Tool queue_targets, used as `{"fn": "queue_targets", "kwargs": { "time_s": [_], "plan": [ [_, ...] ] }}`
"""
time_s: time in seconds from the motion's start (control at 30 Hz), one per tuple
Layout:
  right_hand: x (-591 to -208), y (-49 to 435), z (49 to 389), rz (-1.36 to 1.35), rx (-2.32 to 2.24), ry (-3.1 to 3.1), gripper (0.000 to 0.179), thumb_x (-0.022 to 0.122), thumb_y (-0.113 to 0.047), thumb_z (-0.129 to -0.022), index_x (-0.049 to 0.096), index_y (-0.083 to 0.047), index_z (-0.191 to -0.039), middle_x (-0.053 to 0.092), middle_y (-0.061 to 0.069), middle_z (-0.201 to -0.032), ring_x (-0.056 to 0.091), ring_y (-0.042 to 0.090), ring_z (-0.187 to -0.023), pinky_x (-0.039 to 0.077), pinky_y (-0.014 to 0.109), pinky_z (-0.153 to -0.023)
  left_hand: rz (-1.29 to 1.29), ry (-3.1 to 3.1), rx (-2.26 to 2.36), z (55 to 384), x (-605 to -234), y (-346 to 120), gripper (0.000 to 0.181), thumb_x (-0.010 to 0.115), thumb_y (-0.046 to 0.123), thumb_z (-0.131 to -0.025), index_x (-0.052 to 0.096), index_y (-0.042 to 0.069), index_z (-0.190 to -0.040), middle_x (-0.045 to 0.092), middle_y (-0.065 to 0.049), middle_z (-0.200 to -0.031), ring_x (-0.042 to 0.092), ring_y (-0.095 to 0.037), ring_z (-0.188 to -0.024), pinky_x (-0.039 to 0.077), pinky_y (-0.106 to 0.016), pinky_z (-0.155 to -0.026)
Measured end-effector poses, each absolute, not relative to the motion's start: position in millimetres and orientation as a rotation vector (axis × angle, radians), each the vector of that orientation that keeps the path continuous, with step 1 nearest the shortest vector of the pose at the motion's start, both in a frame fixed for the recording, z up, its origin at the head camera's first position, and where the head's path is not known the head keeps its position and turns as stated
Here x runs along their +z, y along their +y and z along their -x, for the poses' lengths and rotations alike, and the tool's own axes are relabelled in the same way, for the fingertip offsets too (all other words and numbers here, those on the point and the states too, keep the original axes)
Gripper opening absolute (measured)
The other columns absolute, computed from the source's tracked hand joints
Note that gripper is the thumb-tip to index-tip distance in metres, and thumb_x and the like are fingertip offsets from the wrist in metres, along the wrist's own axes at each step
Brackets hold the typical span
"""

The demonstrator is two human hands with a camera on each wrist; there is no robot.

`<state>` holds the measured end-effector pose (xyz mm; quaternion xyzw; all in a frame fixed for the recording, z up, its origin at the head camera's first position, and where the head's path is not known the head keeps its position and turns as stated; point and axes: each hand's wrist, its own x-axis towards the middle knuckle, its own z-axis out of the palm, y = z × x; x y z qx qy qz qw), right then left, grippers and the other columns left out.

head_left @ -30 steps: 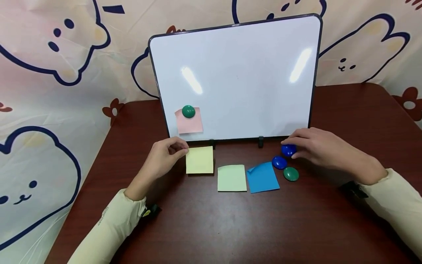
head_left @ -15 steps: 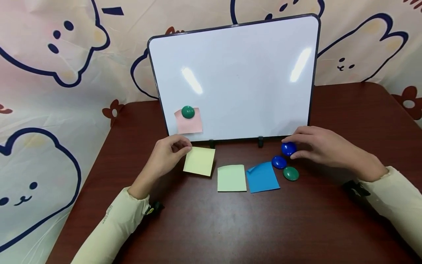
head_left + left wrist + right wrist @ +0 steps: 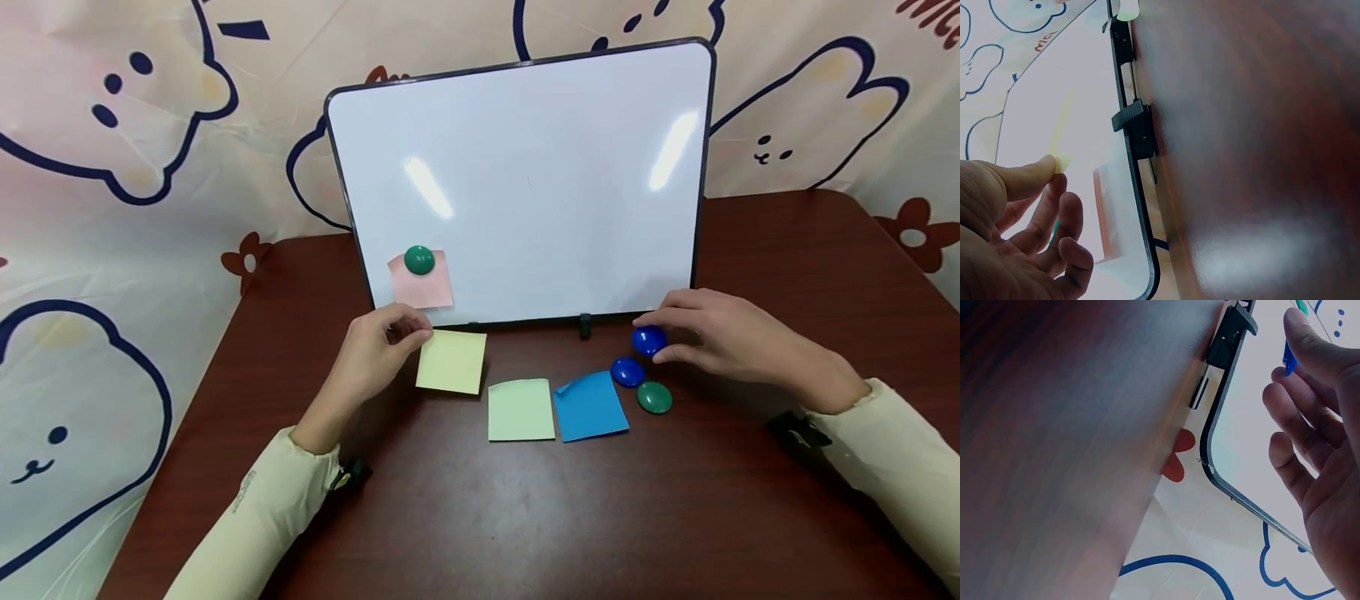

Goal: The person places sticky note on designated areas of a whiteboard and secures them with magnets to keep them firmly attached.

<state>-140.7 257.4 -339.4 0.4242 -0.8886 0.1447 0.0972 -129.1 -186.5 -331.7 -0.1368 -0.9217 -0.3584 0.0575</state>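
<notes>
Between thumb and forefinger, my left hand (image 3: 378,354) pinches the upper left corner of a yellow sticky note (image 3: 452,362), close below the whiteboard's lower edge. In the left wrist view the note (image 3: 1062,164) shows nearly edge-on at the fingertips. My right hand (image 3: 731,337) holds a round blue magnet (image 3: 648,341) by its edges; the right wrist view shows this magnet (image 3: 1289,360) between thumb and fingers. Just beside it on the table are a second blue magnet (image 3: 627,372) and a green magnet (image 3: 655,397).
A whiteboard (image 3: 525,192) stands at the back on black clip feet (image 3: 1141,128). On its lower left, another green magnet (image 3: 419,259) holds a pink note (image 3: 424,292). A pale green note (image 3: 521,410) and a blue note (image 3: 591,407) lie on the dark wooden table (image 3: 487,517).
The yellow note has tilted in my left hand's pinch, its lower edge swinging. My right hand has raised the blue magnet slightly. The head view has shifted a little.
</notes>
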Motion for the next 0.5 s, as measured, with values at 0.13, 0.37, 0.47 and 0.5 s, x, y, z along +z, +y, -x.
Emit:
{"fn": "queue_targets", "kwargs": {
  "time_s": [0.13,0.37,0.47,0.5],
  "plan": [
    [-340.1,257.5,141.2,-1.268,0.426,-2.615,0.05,0.088,-0.022,-0.073,0.071,-0.018,-0.12,0.064,-0.009,-0.095,0.053,0.003,-0.08,0.053,0.023,-0.067,0.403,-2.787,-1.091,131.6,-331.5,-183.6,0.005,0.073,0.012,-0.091,0.07,0.01,-0.094,0.069,-0.004,-0.086,0.06,-0.017,-0.082,0.052,-0.035,-0.078],
    [-339.3,256.4,141.3,-1.277,0.413,-2.616,0.049,0.088,-0.021,-0.073,0.072,-0.018,-0.12,0.064,-0.007,-0.095,0.052,0.004,-0.08,0.052,0.024,-0.067,0.404,-2.771,-1.057,136.3,-330.9,-180.2,0.005,0.072,0.012,-0.091,0.069,0.009,-0.094,0.069,-0.005,-0.086,0.061,-0.018,-0.083,0.051,-0.037,-0.076],
    [-338.8,256.5,141.1,-1.286,0.408,-2.615,0.049,0.088,-0.021,-0.074,0.072,-0.018,-0.119,0.063,-0.008,-0.094,0.051,0.004,-0.079,0.051,0.023,-0.066,0.404,-2.769,-1.047,137.6,-330.1,-179.0,0.005,0.072,0.013,-0.091,0.069,0.01,-0.095,0.069,-0.005,-0.087,0.061,-0.018,-0.083,0.05,-0.036,-0.075],
    [-338.7,256.6,141.0,-1.289,0.406,-2.614,0.048,0.087,-0.021,-0.074,0.072,-0.018,-0.119,0.063,-0.008,-0.093,0.051,0.004,-0.079,0.051,0.023,-0.066,0.398,-2.77,-1.044,138.0,-329.7,-178.6,0.005,0.072,0.013,-0.092,0.069,0.01,-0.095,0.069,-0.005,-0.087,0.061,-0.018,-0.083,0.049,-0.035,-0.074]
  ]
}}
